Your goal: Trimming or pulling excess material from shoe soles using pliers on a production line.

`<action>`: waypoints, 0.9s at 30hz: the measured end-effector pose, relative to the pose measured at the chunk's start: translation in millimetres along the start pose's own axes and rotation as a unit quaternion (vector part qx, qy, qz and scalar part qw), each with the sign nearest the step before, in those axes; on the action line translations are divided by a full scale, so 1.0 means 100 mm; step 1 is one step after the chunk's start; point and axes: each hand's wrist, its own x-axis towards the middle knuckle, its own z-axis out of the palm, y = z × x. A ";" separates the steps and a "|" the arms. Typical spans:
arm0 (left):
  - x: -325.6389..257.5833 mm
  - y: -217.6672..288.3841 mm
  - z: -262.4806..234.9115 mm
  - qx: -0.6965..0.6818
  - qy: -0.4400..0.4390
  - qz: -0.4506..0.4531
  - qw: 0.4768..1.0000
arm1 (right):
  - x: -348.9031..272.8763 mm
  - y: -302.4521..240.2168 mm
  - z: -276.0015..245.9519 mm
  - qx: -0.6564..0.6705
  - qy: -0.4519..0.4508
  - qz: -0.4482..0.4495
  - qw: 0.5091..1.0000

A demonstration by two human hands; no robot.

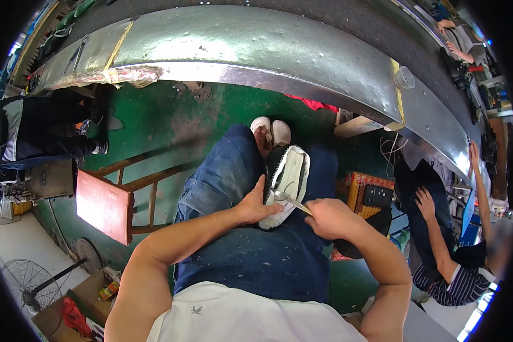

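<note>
On my lap lies a half-made shoe, its long white sole-shaped face turned up and dark material around the edge. My left hand grips its near left side, the thumb reaching over the white face and the other fingers along the dark edge. From the right, my right hand is closed around the handle end of a slim metal tool. The tool's far end meets the shoe near my left hand. Its tip is too small to make out clearly.
A long metal-edged bench curves across ahead. To the left stands a wooden stool, with a fan behind it. An orange-and-red woven seat holding a black box is at my right, near a co-worker in a striped top.
</note>
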 end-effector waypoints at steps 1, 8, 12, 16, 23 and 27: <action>-0.02 0.03 -0.01 0.012 -0.004 -0.006 1.000 | 0.01 0.00 0.01 -0.001 0.000 0.001 1.000; -0.01 -0.01 -0.07 0.066 0.002 0.018 0.998 | 0.09 0.12 0.38 0.128 0.045 -0.032 0.990; -0.04 -0.03 -0.06 0.065 -0.011 0.018 0.998 | 0.00 0.02 0.38 0.001 0.150 -0.013 0.989; -0.06 0.01 -0.02 0.096 -0.004 0.013 0.995 | 0.02 -0.06 0.32 -0.143 0.192 -0.021 0.971; -0.18 0.18 0.02 0.141 -0.020 -0.015 0.990 | 0.24 -0.35 -0.50 -0.065 -0.124 0.091 0.986; -0.19 0.13 0.01 0.137 -0.015 -0.025 0.990 | 0.35 -0.31 -0.53 -0.047 -0.177 0.098 0.978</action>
